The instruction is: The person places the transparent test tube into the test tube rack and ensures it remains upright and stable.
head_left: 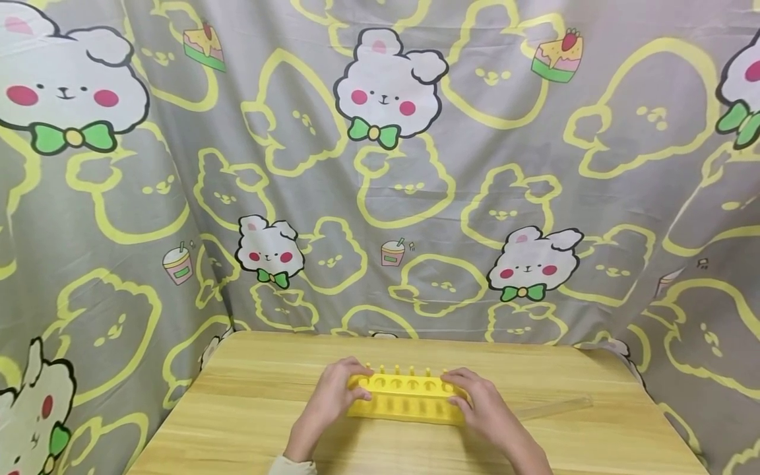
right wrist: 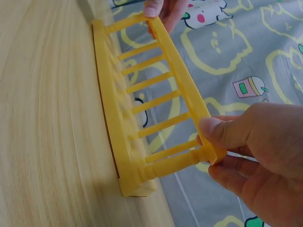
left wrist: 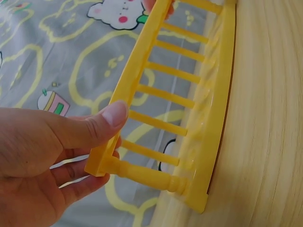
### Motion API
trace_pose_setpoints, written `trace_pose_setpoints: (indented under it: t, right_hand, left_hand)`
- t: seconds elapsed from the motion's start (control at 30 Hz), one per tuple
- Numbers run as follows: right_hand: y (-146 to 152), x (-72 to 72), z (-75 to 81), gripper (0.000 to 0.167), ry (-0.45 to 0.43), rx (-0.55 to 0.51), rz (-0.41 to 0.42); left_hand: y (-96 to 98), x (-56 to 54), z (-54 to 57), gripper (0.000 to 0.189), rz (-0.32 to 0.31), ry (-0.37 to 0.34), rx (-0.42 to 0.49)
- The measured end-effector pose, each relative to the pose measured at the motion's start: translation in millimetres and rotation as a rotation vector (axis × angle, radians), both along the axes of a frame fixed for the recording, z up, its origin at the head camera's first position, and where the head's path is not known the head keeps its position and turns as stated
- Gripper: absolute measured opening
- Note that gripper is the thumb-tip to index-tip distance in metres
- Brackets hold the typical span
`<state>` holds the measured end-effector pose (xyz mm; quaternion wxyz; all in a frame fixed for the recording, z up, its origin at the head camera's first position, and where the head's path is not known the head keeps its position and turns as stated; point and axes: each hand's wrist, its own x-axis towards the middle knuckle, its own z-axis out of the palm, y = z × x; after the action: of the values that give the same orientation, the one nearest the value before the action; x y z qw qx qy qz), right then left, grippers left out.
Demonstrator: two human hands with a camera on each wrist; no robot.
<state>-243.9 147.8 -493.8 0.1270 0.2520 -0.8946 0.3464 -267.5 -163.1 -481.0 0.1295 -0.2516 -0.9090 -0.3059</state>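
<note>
A yellow plastic test tube rack (head_left: 410, 394) stands upright on the table, with a row of round holes along its upper rail and thin pegs behind. My left hand (head_left: 335, 392) holds the left end of that rail; in the left wrist view its thumb (left wrist: 113, 116) presses one face while the fingers are behind. At the opposite end, my right hand (head_left: 483, 402) grips the rail the same way, thumb (right wrist: 213, 128) on one side and fingers below. Turned end posts (right wrist: 173, 164) join the rail to the base (left wrist: 215, 127).
To the right of the rack lies a clear, tube-like piece (head_left: 558, 408) on the wooden table (head_left: 237, 409). A grey curtain (head_left: 427, 198) printed with rabbits hangs behind the table and along both sides.
</note>
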Motion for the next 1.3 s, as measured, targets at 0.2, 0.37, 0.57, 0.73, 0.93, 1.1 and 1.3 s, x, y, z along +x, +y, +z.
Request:
trace_pose_setpoints:
  t: [0.2, 0.37, 0.57, 0.73, 0.93, 1.1, 1.3]
  right_hand:
    - [5, -0.1, -2.7, 0.041, 0.008, -0.003, 0.002]
    - [8, 1.0, -4.3, 0.042, 0.018, 0.003, 0.009]
    - [11, 0.6, -5.6, 0.042, 0.075, 0.023, 0.015]
    - [14, -0.8, -6.0, 0.043, 0.113, 0.029, 0.026]
    - [17, -4.2, -5.8, 0.043, 0.120, 0.022, 0.038]
    - [19, -6.5, -7.5, 0.044, 0.133, 0.017, 0.033]
    - [20, -7.3, -8.8, 0.044, 0.113, 0.006, 0.020]
  left_hand:
    - [5.1, -1.2, -2.3, 0.038, -0.010, 0.032, 0.008]
    - [7.2, 0.1, -4.4, 0.038, -0.004, 0.017, 0.015]
    - [10.9, 0.6, -6.8, 0.039, -0.001, -0.013, 0.026]
    - [13.3, -1.2, -7.7, 0.038, -0.023, 0.001, 0.046]
    - [13.7, -4.1, -7.5, 0.037, -0.052, -0.019, 0.054]
    - [13.7, -6.0, -9.2, 0.037, -0.063, -0.010, 0.055]
    - [14.5, -8.2, -12.4, 0.036, -0.053, -0.023, 0.078]
